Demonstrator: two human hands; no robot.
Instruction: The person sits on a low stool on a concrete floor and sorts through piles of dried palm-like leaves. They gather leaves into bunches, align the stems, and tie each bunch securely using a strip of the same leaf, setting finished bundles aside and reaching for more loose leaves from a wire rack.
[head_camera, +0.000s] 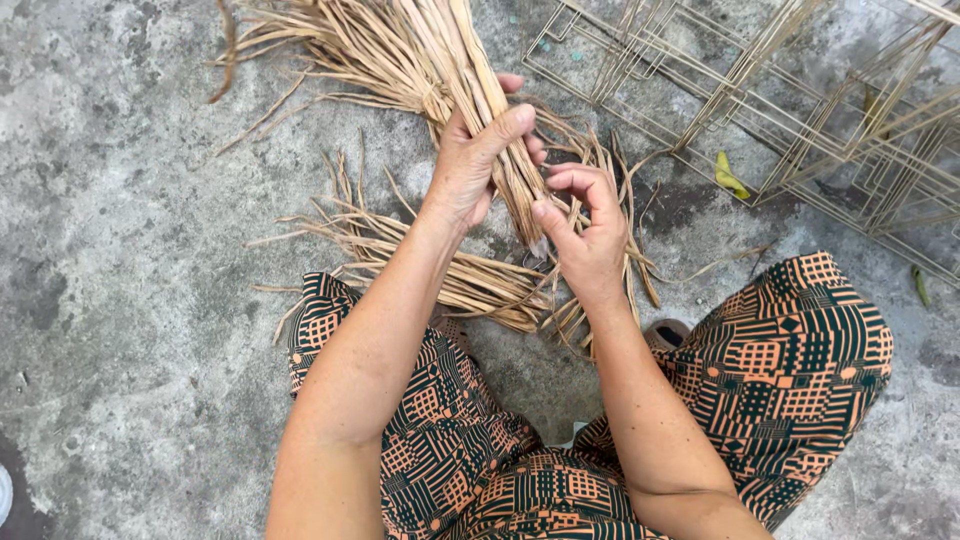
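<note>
Over the concrete floor (130, 250), near its upper middle, a bundle of dried straw strips (440, 60) is being held by 2 hands. The left hand (475, 160) is gripping it firmly, while the right hand (585, 235) is pinching its lower end. Loose strips (460, 280) are lying beneath; wire frames (800, 110) are sitting at the upper right corner.

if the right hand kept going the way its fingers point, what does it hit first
Probably the bundle of dried straw strips gripped by the left hand; the right hand pinches at its lower end, fingertips practically touching it already.
</note>
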